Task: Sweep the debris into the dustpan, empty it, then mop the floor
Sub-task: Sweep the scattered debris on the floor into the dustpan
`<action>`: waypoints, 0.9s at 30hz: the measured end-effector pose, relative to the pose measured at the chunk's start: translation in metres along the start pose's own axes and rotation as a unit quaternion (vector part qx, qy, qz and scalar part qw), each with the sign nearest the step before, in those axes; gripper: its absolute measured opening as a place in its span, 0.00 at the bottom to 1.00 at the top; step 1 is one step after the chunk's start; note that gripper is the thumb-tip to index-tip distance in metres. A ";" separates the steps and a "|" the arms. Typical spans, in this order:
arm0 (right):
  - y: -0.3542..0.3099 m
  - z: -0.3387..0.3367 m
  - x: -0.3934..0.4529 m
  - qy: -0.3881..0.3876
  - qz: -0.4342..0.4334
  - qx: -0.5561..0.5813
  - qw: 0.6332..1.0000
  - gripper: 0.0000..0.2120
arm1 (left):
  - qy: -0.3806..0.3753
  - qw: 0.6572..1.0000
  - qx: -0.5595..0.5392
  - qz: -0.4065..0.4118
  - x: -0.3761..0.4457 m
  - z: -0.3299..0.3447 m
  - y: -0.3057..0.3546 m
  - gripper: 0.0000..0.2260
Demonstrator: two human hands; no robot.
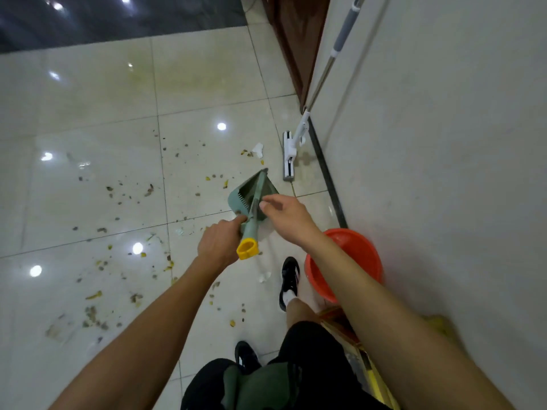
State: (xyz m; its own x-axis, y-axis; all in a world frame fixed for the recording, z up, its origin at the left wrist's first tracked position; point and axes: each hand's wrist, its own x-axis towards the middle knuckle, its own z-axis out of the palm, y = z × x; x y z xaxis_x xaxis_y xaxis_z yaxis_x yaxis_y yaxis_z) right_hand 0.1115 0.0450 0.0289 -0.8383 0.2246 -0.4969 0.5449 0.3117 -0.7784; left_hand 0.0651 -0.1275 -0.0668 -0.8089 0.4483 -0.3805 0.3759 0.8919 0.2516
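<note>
My left hand [220,242] grips the green handle with a yellow end cap [247,248] of the broom and dustpan set. The green dustpan [251,192] hangs below it, just above the floor, with the broom stem lying across its mouth. My right hand [285,216] reaches over the dustpan from the right, fingers on or just next to the broom stem; whether it holds the stem is unclear. Debris [124,199] of brown bits, yellow scraps and white paper lies scattered over the glossy tiles. A white flat mop [289,155] leans on the wall to the right.
An orange bucket [359,250] stands by the wall at the right, close to my right forearm. My feet in black shoes [289,281] are just below the dustpan. A brown door frame [291,51] and a dark floor strip [88,22] lie at the far end.
</note>
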 end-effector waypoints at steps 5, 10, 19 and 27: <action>-0.018 0.077 -0.082 -0.046 0.039 0.011 0.998 0.17 | 0.026 0.998 0.049 -0.011 -0.078 0.009 -0.037 0.13; -0.017 0.122 -0.131 -0.110 0.149 0.049 0.982 0.14 | 0.058 0.995 0.076 -0.005 -0.135 0.025 -0.068 0.16; 0.003 0.178 -0.168 -0.149 0.236 0.146 0.949 0.02 | 0.052 0.995 0.077 -0.043 -0.201 0.055 -0.088 0.15; 0.051 0.180 -0.204 -0.180 0.215 0.066 0.958 0.05 | 0.024 0.994 0.083 -0.065 -0.247 0.084 -0.079 0.13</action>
State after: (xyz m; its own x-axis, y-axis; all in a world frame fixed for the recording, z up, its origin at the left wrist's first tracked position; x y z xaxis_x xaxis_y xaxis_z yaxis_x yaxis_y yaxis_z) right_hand 0.3067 -0.1511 0.0215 -0.5029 -0.0338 -0.8637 0.8537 0.1367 -0.5025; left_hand 0.2731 -0.3031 -0.0672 -0.8747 0.3294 -0.3556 0.3336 0.9413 0.0514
